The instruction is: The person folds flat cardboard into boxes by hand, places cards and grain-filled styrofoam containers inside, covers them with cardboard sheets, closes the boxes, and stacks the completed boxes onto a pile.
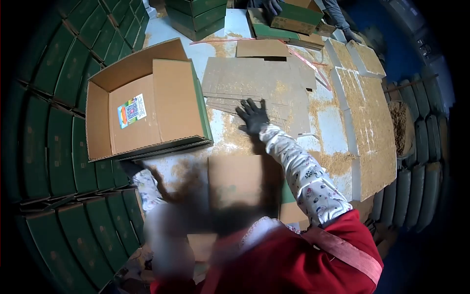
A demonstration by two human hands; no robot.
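My right hand (253, 117), in a dark glove, reaches forward with its fingers spread. It is over the near left edge of a stack of flat grey-brown cardboard sheets (254, 73). To the left stands an open cardboard box (178, 100), green outside and brown inside, with a printed label (131, 111) on its inner panel. My left hand (131, 168), also gloved, is at the box's near left corner. Its fingers are hidden by the box, so its grip cannot be made out. Nearer my body lies another brown cardboard piece (235, 176), partly in shadow.
Green boxes (58, 142) are stacked along the left, and more (196, 17) stand at the back. White blocks with crumbly tan tops (369, 127) line the right. A co-worker's gloved hand (272, 7) touches a green box at the back. Tan crumbs litter the table (328, 125).
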